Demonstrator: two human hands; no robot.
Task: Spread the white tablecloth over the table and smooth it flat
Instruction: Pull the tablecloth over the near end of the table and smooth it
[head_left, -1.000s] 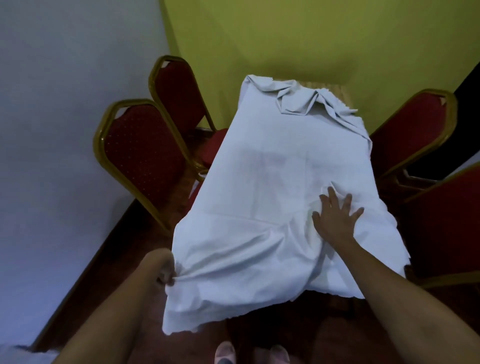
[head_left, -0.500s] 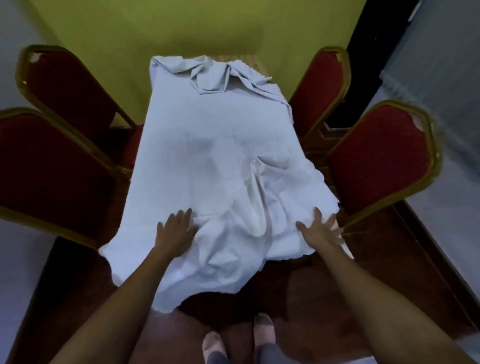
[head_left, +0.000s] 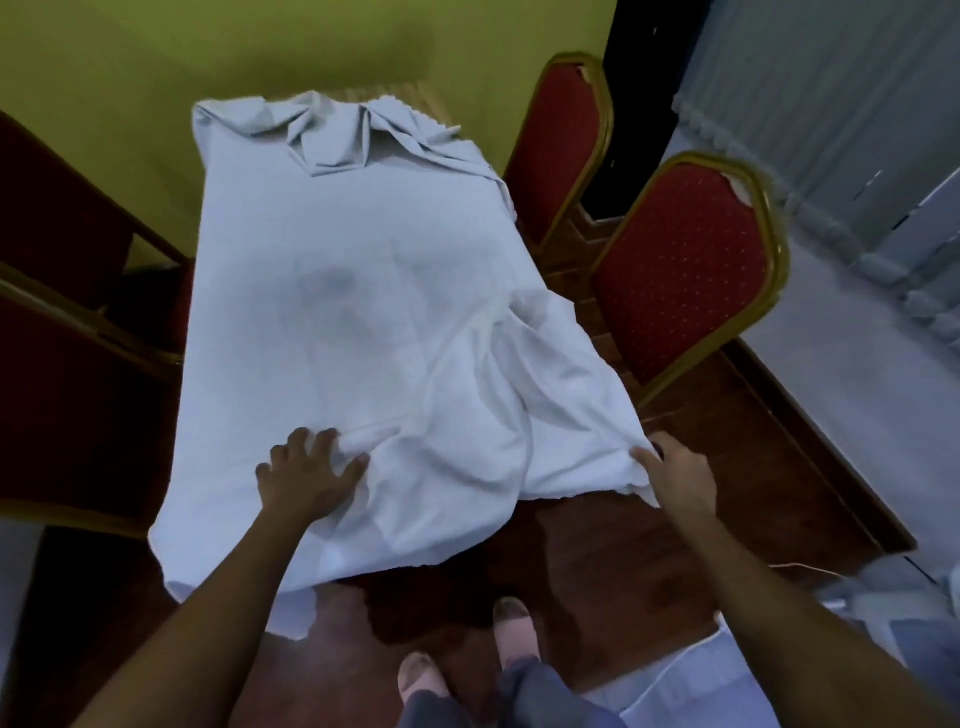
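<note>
The white tablecloth (head_left: 358, 291) covers the narrow table, whose bare wooden far end (head_left: 415, 98) shows past the cloth. The far end of the cloth is bunched in folds, and a long ridge of wrinkles runs down the near right side. My left hand (head_left: 306, 480) lies flat on the near part of the cloth, fingers spread, pressing beside a fold. My right hand (head_left: 675, 470) is at the near right corner of the cloth, fingers closed on its edge. The near edge of the cloth hangs unevenly, lower on the left.
Two red chairs with gold frames (head_left: 685, 270) stand close on the right of the table, and two more (head_left: 62, 332) on the left. A yellow-green wall (head_left: 260, 47) is behind the table. My feet (head_left: 467, 660) stand on the dark wooden floor.
My view has swung from the left side to the right. My left hand let go of the near left corner and pressed flat on the cloth. My right hand slid out to the right corner.
</note>
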